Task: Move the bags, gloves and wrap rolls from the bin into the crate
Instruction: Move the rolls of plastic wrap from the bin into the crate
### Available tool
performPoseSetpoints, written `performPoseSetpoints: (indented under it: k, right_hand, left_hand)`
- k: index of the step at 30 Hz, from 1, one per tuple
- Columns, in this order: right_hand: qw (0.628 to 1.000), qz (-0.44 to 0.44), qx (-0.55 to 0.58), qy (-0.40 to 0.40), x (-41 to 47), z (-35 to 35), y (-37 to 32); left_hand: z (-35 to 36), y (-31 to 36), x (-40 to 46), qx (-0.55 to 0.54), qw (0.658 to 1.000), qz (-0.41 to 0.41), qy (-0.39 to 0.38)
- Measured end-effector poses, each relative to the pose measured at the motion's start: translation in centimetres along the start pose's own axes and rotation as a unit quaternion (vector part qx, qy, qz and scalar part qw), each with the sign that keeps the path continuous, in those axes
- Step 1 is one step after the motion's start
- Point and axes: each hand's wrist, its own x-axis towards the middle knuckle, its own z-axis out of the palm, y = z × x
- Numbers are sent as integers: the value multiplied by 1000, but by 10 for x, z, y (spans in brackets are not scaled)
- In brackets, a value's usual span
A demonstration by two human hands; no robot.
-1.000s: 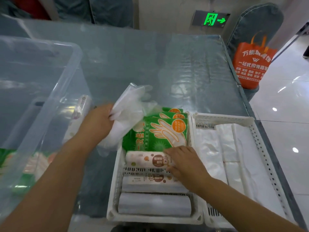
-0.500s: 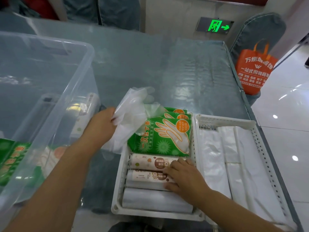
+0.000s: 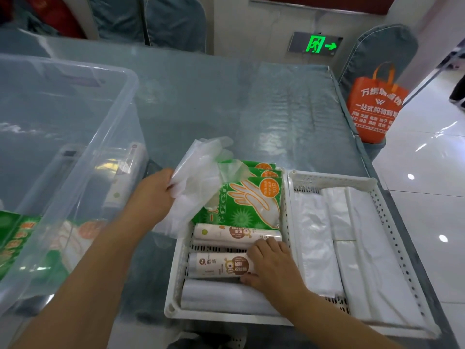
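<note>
As the right hand (image 3: 273, 268) shifts toward six o'clock in the crate (image 3: 173, 273), grip closed round a wrap roll (image 3: 216, 264), the left hand (image 3: 153, 195) still pinches loose gloves (image 3: 198, 177), not yet placed, at its ten o'clock rim.

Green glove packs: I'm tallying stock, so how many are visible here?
4 glove packs. Three overlap at the far end of the left white crate: front, middle, back. One lies in the clear bin, blurred through its wall; more may be hidden there.
</note>
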Motion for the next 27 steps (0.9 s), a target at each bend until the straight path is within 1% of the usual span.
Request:
performPoseSetpoints:
  k: [3, 5, 7, 9, 14, 16, 19, 21, 23, 25, 27]
  right_hand:
    - [998, -1, 36, 42, 3, -2, 4]
    - [998, 23, 43, 51, 14, -3, 10]
    - [998, 39, 47, 13, 24, -2, 15]
    - [996, 37, 81, -26, 27, 3, 17]
    - [991, 14, 131, -9, 15, 6, 18]
    - [984, 48, 169, 38, 11, 1, 21]
    - [957, 104, 209, 174, 9, -11, 29]
    - [938, 126, 217, 239, 8, -19, 37]
    - [930, 147, 217, 259, 9, -24, 44]
    - [930, 159, 217, 253, 9, -24, 48]
    - [933, 163, 215, 238, 9, -24, 48]
  left_hand:
    - [0, 0, -3, 4, 1000, -5, 3]
    - [1, 0, -5, 12, 1000, 2, 8]
    - [2, 1, -6, 20, 1000, 14, 13]
    - [2, 3, -7, 25, 999, 20, 9]
    - [2, 12, -8, 60, 996, 58, -24]
    - [7, 20, -4, 83, 993, 75, -41]
    - [20, 36, 10, 126, 982, 124, -64]
    - [33, 47, 22, 165, 971, 147, -88]
    - [49, 55, 30, 227, 952, 169, -120]
    - [66, 57, 33, 293, 923, 196, -153]
    - [79, 53, 34, 336, 901, 218, -167]
